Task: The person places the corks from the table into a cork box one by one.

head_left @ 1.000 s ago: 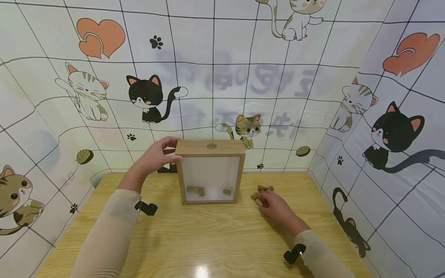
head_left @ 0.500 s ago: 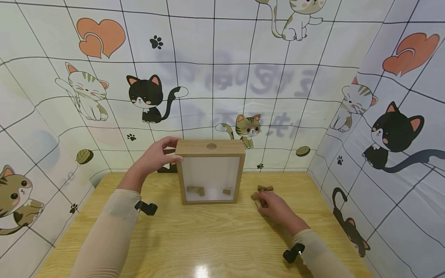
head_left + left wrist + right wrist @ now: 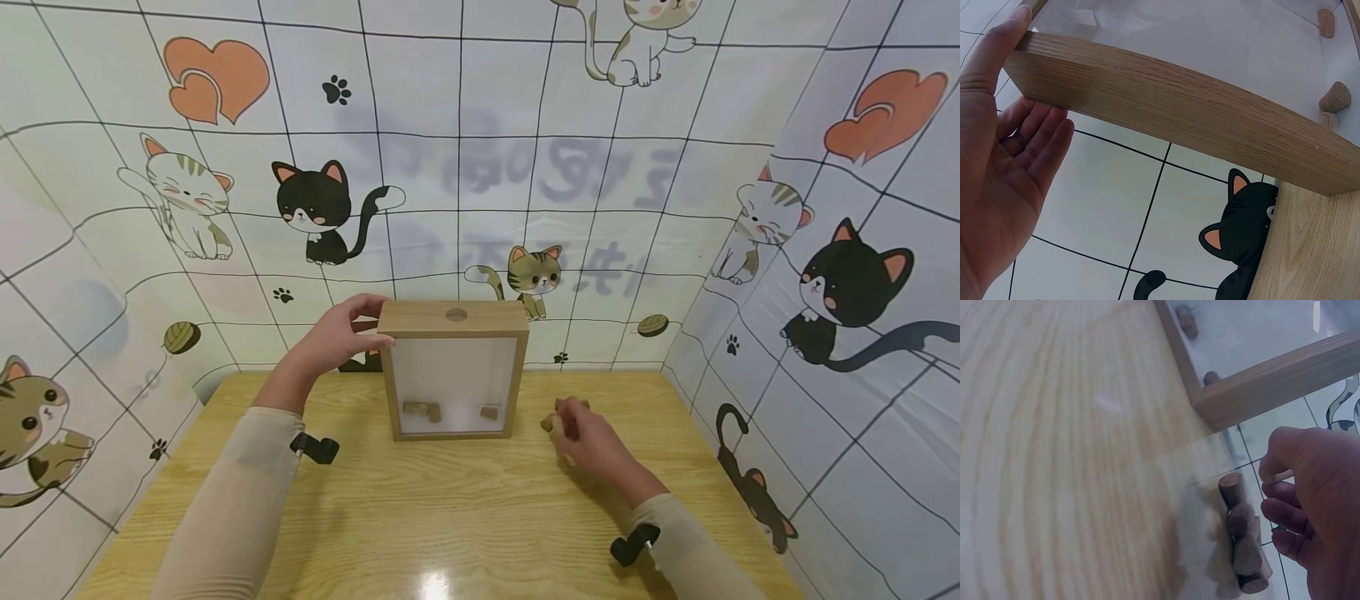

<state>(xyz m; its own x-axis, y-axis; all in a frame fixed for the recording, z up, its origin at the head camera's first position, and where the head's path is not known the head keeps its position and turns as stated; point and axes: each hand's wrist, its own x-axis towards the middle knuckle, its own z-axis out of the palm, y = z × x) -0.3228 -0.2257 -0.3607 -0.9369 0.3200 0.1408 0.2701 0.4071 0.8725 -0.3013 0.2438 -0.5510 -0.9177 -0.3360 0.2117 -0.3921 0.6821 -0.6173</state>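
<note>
A wooden frame box (image 3: 450,321) with a clear front pane stands upright mid-table, a round hole (image 3: 456,315) in its top. A few corks (image 3: 422,409) lie on its floor. My left hand (image 3: 341,333) grips the box's top left corner, thumb on the front edge (image 3: 1179,112) and fingers (image 3: 1035,137) behind it. Right of the box, my right hand (image 3: 588,442) hovers at a small pile of corks (image 3: 1238,537). Its fingers (image 3: 1282,512) are curled and seem to pinch one cork (image 3: 553,423).
The wooden table (image 3: 450,517) is walled on three sides by a cat-print cloth (image 3: 480,167) that hangs close behind the box. Black wrist mounts (image 3: 318,450) sit on both sleeves.
My right hand has risen slightly off the cork pile and drawn its fingers in. The left hand and the box have not moved.
</note>
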